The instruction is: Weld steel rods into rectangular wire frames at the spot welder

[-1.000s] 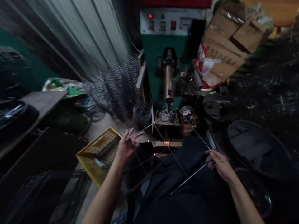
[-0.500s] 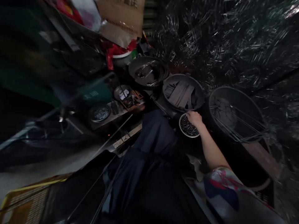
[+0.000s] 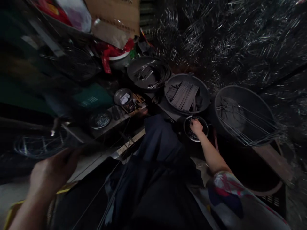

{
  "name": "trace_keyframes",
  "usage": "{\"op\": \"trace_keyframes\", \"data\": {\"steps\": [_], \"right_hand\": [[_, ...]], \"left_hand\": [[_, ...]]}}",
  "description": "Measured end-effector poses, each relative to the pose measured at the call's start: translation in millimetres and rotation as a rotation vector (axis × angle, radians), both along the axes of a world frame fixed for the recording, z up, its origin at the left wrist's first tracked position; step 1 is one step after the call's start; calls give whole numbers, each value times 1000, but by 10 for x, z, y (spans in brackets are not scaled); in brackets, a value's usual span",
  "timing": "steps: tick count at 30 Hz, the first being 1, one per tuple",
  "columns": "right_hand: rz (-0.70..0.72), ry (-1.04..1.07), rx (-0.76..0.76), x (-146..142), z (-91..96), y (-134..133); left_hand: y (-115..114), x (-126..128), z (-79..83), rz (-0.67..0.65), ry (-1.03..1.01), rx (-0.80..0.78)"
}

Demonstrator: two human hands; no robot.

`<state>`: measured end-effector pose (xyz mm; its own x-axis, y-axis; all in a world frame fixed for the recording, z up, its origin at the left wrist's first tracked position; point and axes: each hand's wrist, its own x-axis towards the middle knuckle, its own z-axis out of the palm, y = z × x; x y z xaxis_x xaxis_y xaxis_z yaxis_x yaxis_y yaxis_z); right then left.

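My right hand (image 3: 196,126) reaches down into a small round bowl (image 3: 186,134) of small dark metal pieces. Its fingers are bent together among the pieces, and their tips are hidden. At the lower left, my left hand (image 3: 54,166) is raised and blurred, its fingers curled. A dark, long shape seems to stick out of it to the right, too dim to name. Just beyond the bowl sits a dark pan (image 3: 206,101) holding flat grey strips (image 3: 184,95). To the right stands a larger basin (image 3: 257,105) with long thin metal rods (image 3: 249,123) laid across it.
Bundles of shiny bent wire (image 3: 223,44) are heaped at the upper right. Another pan (image 3: 134,68) holds coiled strips. A dish of small bright metal bits (image 3: 102,120) sits on a low bench at left. A cardboard box (image 3: 115,16) stands at the back.
My left hand has come into view at the lower left. My right hand has moved from the bowl's rim further into it. The view has shifted slightly.
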<state>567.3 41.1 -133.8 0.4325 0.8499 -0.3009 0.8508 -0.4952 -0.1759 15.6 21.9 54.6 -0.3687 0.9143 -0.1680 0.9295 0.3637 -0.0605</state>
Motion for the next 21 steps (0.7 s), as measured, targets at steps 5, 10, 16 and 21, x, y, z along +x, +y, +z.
{"op": "trace_keyframes", "data": {"steps": [5,10,16,21], "right_hand": [[-91,76,117,142,122,-10],[-143,240,219,105,300,7],[-89,618,329,-223,433,61],[21,960,358,-804,480,202]], "left_hand": [[-17,155,-137,-184,141,-162],[-115,137,-228,-275,39,-30],[-359,-225,-320,-145,-213,376],[-517,-249,-259,-85,-488,577]]}}
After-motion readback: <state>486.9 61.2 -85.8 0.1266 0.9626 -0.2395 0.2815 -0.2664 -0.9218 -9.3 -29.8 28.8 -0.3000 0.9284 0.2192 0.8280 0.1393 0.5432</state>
